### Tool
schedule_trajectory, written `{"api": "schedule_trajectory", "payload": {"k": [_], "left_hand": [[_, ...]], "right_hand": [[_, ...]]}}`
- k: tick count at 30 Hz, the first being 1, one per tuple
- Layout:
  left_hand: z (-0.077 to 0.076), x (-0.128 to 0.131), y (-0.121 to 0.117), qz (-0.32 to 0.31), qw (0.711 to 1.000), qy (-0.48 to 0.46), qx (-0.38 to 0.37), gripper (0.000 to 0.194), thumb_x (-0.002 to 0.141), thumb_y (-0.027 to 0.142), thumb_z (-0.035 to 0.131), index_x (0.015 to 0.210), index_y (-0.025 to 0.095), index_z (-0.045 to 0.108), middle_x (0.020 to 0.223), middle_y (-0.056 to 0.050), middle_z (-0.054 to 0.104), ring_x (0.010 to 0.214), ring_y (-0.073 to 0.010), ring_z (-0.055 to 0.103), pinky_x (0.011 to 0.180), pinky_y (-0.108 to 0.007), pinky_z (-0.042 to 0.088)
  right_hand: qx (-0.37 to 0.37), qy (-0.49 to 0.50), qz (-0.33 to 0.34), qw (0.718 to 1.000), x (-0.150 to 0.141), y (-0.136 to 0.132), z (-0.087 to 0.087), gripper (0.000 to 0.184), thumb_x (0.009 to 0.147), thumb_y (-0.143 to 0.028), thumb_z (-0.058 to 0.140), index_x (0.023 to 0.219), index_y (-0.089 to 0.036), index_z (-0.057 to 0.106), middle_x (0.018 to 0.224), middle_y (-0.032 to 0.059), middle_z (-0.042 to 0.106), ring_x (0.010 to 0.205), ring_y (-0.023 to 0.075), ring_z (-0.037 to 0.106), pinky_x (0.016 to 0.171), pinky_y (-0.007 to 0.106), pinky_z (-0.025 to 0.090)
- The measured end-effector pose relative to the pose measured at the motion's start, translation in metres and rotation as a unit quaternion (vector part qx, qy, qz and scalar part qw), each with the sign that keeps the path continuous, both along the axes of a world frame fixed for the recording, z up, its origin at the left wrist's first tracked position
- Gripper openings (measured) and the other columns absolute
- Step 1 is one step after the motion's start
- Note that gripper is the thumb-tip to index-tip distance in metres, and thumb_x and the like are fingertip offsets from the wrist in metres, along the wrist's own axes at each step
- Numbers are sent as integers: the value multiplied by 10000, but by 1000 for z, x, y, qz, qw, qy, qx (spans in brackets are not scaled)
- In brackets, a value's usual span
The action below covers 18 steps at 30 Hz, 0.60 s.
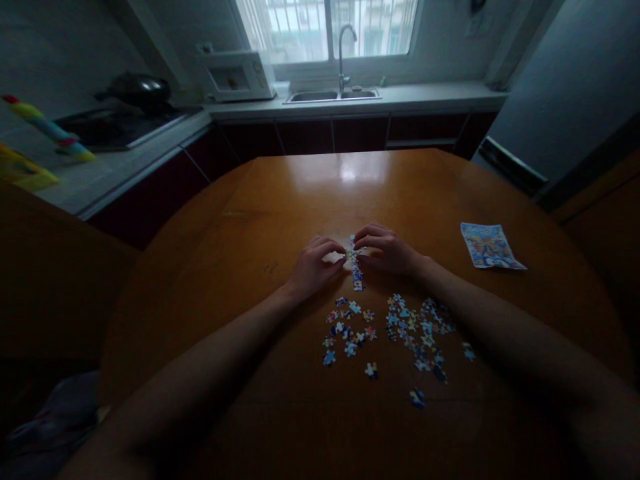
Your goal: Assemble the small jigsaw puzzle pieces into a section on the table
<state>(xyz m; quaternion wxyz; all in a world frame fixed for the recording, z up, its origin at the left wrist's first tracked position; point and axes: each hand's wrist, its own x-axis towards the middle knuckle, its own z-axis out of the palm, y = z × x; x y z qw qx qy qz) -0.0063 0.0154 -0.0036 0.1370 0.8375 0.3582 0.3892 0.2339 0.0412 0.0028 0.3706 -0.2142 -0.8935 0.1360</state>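
Observation:
A narrow strip of joined jigsaw puzzle pieces [357,275] lies on the wooden table, running away from me, with a few pieces jutting sideways near its far part. From the left, my left hand [316,268] pinches the strip's edge between thumb and index finger. My right hand [386,252] grips the opposite side, its fingers curled over the far end and partly hiding it. Closer to me lie two loose groups of puzzle pieces, a smaller left group [350,348] and a denser right group [423,338].
A creased printed picture sheet [493,247] lies on the table [240,240] at the right. Stray pieces sit near the front, including a dark blue one [417,398]. Beyond the table are a counter with a sink [313,97], a microwave [235,75] and a wok [140,90].

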Motion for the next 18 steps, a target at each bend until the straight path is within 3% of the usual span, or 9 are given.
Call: {"api": "schedule_trajectory", "payload": {"k": [9,18], "left_hand": [[1,0,0,-22,1000,1,10,34,866,228,712,898,217,716,923,-46,721,892,-199,623,810,-363,505],[3,0,-1,-23,1000,2,-1,56,866,255,710,829,212,710,911,-45,726,898,-198,634,825,-363,510]], "right_hand": [[-8,-13,25,1000,-6,-1,-9,58,911,-210,638,950,-233,674,999,59,655,951,192,599,842,360,510],[-4,2,48,999,-10,-6,-2,70,942,-207,602,903,-217,659,953,66,654,922,190,605,819,344,511]]}}
